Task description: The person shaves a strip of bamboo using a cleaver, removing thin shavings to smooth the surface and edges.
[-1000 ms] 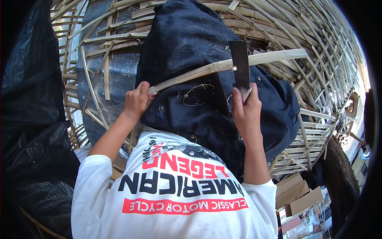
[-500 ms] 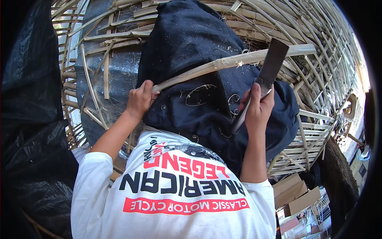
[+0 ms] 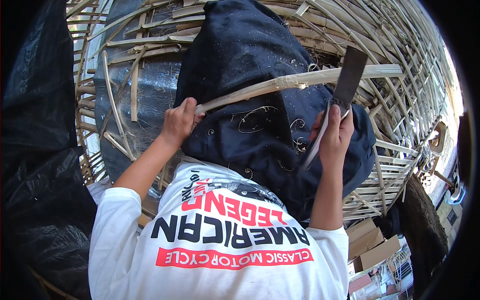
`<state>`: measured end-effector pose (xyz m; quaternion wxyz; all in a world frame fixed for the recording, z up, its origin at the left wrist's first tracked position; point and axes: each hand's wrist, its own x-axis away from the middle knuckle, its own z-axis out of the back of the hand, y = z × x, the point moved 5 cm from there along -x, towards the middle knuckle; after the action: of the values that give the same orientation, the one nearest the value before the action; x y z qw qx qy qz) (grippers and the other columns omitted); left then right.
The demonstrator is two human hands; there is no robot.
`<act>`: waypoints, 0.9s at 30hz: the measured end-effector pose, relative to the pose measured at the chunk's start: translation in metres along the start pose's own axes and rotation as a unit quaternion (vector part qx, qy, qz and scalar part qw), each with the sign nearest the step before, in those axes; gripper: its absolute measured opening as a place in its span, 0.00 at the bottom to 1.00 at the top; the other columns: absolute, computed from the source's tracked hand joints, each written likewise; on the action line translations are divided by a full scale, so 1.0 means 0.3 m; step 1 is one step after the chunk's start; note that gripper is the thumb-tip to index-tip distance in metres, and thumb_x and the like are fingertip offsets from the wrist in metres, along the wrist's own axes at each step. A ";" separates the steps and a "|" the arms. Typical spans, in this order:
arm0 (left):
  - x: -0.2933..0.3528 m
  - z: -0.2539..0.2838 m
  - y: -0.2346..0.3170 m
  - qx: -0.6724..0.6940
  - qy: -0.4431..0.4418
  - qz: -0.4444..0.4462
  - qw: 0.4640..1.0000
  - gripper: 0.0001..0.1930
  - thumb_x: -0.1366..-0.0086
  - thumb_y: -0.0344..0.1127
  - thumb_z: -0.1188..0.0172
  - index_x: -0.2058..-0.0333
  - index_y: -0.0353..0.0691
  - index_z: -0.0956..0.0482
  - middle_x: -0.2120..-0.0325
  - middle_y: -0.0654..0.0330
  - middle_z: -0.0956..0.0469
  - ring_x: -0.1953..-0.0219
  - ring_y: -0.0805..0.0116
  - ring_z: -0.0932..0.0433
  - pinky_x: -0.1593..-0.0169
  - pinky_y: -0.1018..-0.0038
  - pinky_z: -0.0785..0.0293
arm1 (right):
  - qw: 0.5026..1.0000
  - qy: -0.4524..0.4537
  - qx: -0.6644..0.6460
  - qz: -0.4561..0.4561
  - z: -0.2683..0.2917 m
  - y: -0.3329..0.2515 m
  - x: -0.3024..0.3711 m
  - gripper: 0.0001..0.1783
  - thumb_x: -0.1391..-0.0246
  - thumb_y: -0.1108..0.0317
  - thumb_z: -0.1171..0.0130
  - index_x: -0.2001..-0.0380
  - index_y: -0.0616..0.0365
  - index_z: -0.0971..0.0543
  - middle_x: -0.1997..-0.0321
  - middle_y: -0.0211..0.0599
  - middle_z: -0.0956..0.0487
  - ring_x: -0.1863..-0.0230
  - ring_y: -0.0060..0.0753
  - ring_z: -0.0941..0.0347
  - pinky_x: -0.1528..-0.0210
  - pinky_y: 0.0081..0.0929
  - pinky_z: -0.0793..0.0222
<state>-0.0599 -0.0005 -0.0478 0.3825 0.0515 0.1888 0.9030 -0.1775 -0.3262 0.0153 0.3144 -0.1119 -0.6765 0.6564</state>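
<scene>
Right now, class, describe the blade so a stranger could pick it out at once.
Find the dark cloth draped over the lap. A pale bamboo strip crosses it; the blade stands behind its right end, gripped by the right hand. It alone is flat, dark and rectangular.

Blade has been tilted from upright to leaning right and shifted right along the bamboo strip; right hand moved right with it.

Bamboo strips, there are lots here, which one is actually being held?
The long pale bamboo strip across the dark cloth; the left hand grips its near end, the others lie loose or woven.
</scene>
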 end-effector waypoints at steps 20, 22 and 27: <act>0.008 -0.007 -0.014 0.030 0.003 -0.008 1.000 0.16 0.32 0.44 0.45 0.62 0.36 0.36 0.73 0.48 0.27 0.77 0.43 0.23 0.77 0.55 0.27 | 0.999 -0.020 0.021 -0.018 -0.072 0.017 0.083 0.10 0.35 0.62 0.46 0.65 0.59 0.29 0.81 0.26 0.27 0.83 0.14 0.34 0.81 0.16 0.39; 0.010 -0.003 -0.024 0.026 -0.002 -0.006 1.000 0.16 0.32 0.43 0.45 0.62 0.36 0.36 0.73 0.48 0.27 0.77 0.43 0.23 0.76 0.55 0.28 | 0.996 -0.025 0.086 0.001 -0.054 -0.010 0.074 0.10 0.35 0.62 0.46 0.65 0.59 0.29 0.81 0.26 0.27 0.83 0.13 0.34 0.81 0.15 0.39; 0.011 -0.001 -0.017 0.051 -0.003 -0.001 0.999 0.15 0.33 0.41 0.44 0.62 0.36 0.35 0.73 0.47 0.27 0.75 0.42 0.23 0.75 0.54 0.28 | 0.996 0.039 0.078 0.030 0.057 -0.083 0.033 0.11 0.35 0.61 0.44 0.65 0.58 0.28 0.80 0.26 0.27 0.83 0.14 0.34 0.81 0.14 0.39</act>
<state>-0.0589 0.0050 -0.0503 0.3809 0.0738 0.2334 0.8916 -0.1884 -0.3373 0.0427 0.3285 -0.1325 -0.6069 0.7115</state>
